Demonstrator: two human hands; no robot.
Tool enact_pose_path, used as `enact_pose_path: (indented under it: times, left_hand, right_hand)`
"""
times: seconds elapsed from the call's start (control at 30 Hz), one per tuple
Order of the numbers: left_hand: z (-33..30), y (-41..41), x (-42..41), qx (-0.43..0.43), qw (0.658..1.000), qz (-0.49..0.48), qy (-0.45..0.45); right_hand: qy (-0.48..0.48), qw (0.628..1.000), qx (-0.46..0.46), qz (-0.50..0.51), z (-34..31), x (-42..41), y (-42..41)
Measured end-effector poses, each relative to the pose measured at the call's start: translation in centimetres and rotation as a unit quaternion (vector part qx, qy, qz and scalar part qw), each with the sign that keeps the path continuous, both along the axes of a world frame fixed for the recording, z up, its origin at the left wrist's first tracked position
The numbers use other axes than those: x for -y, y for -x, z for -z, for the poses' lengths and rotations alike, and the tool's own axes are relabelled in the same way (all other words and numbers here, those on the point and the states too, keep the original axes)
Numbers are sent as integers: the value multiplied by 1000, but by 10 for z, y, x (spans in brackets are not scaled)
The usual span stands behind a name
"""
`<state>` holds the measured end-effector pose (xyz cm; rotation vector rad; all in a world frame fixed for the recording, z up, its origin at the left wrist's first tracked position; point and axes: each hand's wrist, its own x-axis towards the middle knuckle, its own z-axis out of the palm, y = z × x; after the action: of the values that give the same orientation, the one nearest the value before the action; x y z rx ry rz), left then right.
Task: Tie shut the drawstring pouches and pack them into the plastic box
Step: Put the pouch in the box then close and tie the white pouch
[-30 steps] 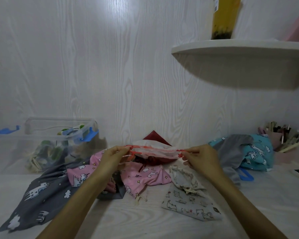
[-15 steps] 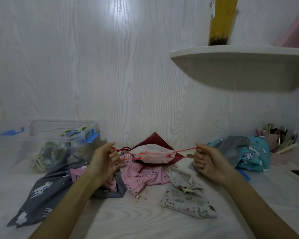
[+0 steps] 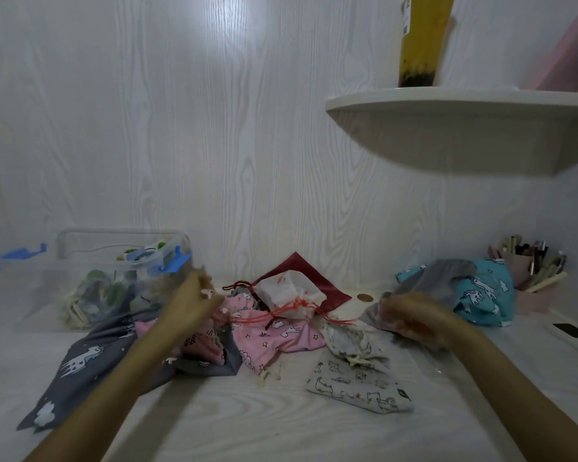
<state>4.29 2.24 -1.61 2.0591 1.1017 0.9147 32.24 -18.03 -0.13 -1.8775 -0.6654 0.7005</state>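
A white pouch (image 3: 286, 293) with red drawstrings (image 3: 274, 316) lies cinched on top of a dark red pouch (image 3: 309, 270) at the middle of the pile. Its cords trail slack to both sides. My left hand (image 3: 194, 305) hovers left of it, over a pink pouch (image 3: 274, 338). My right hand (image 3: 414, 316) hovers to the right. Both hands are motion-blurred, so their fingers are unclear. A grey cat-print pouch (image 3: 354, 385) and a dark grey unicorn pouch (image 3: 80, 365) lie in front. The clear plastic box (image 3: 80, 258) with blue latches stands at the left and holds several pouches.
A teal unicorn pouch (image 3: 481, 295) with grey cloth lies at the right, next to a pink pen holder (image 3: 528, 271). A white corner shelf (image 3: 464, 128) juts out above the right side. A coin (image 3: 363, 297) lies by the wall. A dark flat object (image 3: 573, 330) lies at far right.
The white pouch was stretched between both hands by its cords; now it rests on the pile with slack cords. Both hands have dropped lower and moved quickly.
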Motion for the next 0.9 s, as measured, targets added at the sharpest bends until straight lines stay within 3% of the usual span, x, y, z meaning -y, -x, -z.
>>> enact_pose_path:
  times: [0.1,0.2,0.3,0.37,0.5,0.6,0.73,0.9]
  left_hand:
    - [-17,-4,13,-72,992,35,-94]
    - [-12,-27,33,-142,982,107,-67]
    - [6,-52,36,-160,972,167,-28]
    - [11,-59,35,-129,968,208,52]
    - [-9,-50,33,-75,968,222,92]
    - [-31,-39,25,54,963,213,154]
    - [-37,-58,15,224,960,93,137]
    - [-14,-79,-2,292,955,-20,59]
  right_hand:
    - [26,960,275,-37,-7,-1,19]
    - [16,939,323,-115,-10,-16,57]
    - [76,927,334,-151,3,-39,79]
    - [84,929,325,-158,9,-49,81]
    - [-1,959,232,-163,-7,-50,72]
    - [-91,976,144,-133,-28,-52,68]
    - [-180,974,121,-63,-35,-74,73]
    - [-194,967,151,-61,-31,-101,73]
